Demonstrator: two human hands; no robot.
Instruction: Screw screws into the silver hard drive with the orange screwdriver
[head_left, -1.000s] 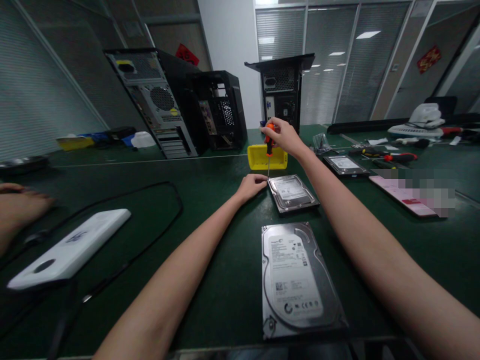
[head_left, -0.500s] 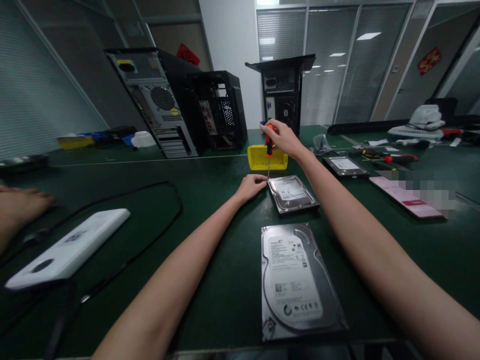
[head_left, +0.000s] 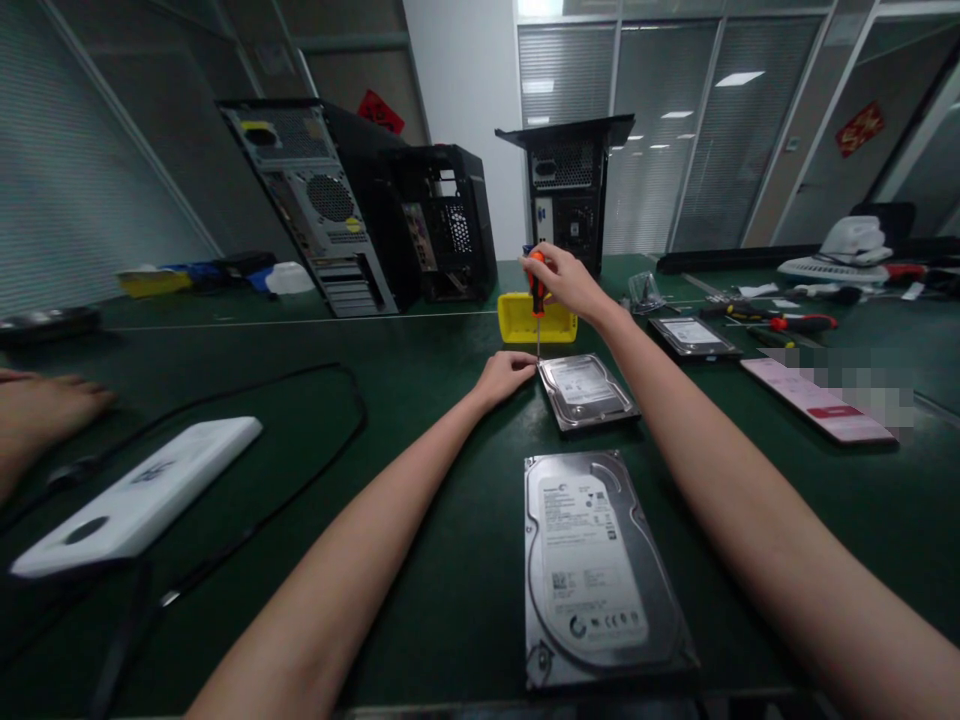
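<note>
My right hand (head_left: 556, 272) is closed round the orange and black handle of a screwdriver (head_left: 538, 300), held upright. Its tip meets the far left corner of a silver hard drive (head_left: 586, 390) lying on the green table. At that same corner, my left hand (head_left: 507, 376) has its fingers together at the screwdriver tip; whether they pinch the drive's edge or something small is too small to tell. Nearer to me lies a larger-looking hard drive (head_left: 592, 560), label up. Behind the screwdriver sits a yellow tray (head_left: 517, 320).
Computer cases (head_left: 360, 200) stand at the back. On the right are another hard drive (head_left: 694, 336), a pink phone-like object (head_left: 802, 395) and pliers (head_left: 802, 323). A white device (head_left: 150, 495) and black cable lie left, beside another person's hand (head_left: 52, 415).
The whole view has shifted very slightly. My right hand and the screwdriver have kept nearly the same pose, with the tip still at the drive's corner.
</note>
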